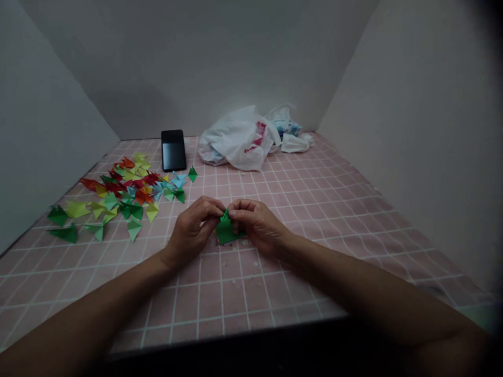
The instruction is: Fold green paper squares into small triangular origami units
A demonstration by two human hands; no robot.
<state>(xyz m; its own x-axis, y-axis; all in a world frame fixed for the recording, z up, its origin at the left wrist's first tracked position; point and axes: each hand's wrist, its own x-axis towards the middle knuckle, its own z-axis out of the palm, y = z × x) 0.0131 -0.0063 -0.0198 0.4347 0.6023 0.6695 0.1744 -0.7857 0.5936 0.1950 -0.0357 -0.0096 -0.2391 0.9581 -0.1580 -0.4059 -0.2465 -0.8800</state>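
Note:
A partly folded piece of green origami paper is between my two hands, low over the middle of the table. My left hand pinches its upper left part with thumb and forefinger. From the other side, my right hand pinches the top near a narrow folded point. The lower part of the paper is flat, with a straight front edge close to the tabletop. My fingers cover its right side and part of the top fold.
Several folded paper pieces in red, orange, yellow, green and blue lie spread at the left. Behind them is a black phone. A crumpled white plastic bag lies at the back, beside a smaller bundle. Pale walls enclose the pink checked tabletop.

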